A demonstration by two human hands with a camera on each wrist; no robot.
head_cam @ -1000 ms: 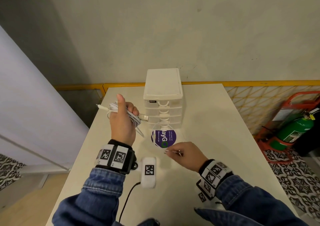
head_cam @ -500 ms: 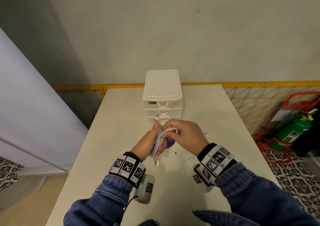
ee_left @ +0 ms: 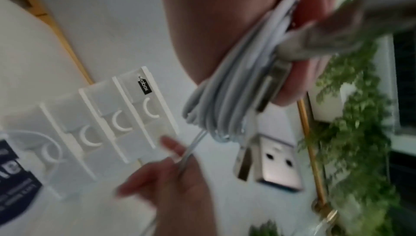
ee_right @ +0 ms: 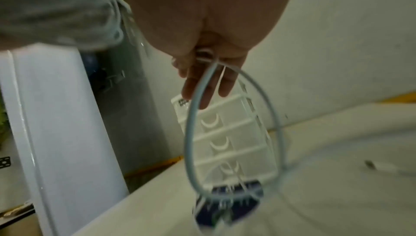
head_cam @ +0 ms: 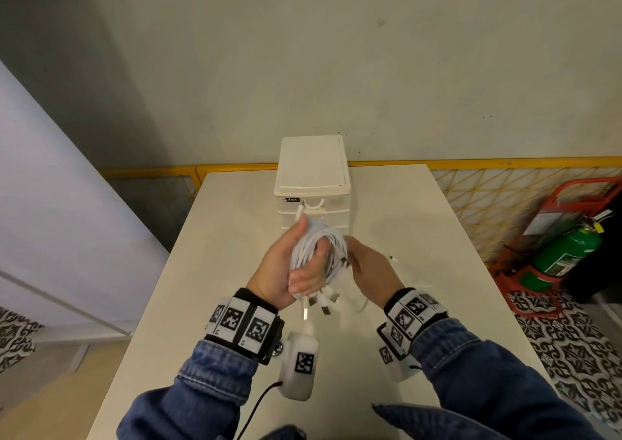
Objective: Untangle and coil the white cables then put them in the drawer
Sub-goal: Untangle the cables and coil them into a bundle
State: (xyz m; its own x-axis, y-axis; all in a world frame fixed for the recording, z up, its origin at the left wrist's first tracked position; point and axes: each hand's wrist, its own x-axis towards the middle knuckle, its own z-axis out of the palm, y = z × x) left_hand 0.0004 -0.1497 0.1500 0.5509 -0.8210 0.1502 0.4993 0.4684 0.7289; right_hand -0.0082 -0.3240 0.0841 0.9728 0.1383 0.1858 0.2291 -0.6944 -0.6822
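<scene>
White bench [head_cam: 235, 237] by a grey wall [head_cam: 303, 52], green fire extinguisher [head_cam: 565, 254] nearby; left hand [head_cam: 286, 271] gripping coiled white cables [head_cam: 313, 241], right hand [head_cam: 370, 268] pinching one strand.

We hold our left hand [head_cam: 292, 273] raised, fingers curled in a grip; our right hand [head_cam: 370, 269] pinches just beside it.

A white table [head_cam: 235, 224] stands against a plain pale wall [head_cam: 336, 52], lit evenly. A yellow rail [head_cam: 471, 162] runs along the wall's foot, with yellow lattice [head_cam: 478, 210] to the right. Further right, a green fire extinguisher [head_cam: 565, 254] sits in a red stand [head_cam: 579, 197] on black-and-white patterned floor tiles [head_cam: 579, 348]. A pale panel [head_cam: 50, 204] leans at left.
</scene>
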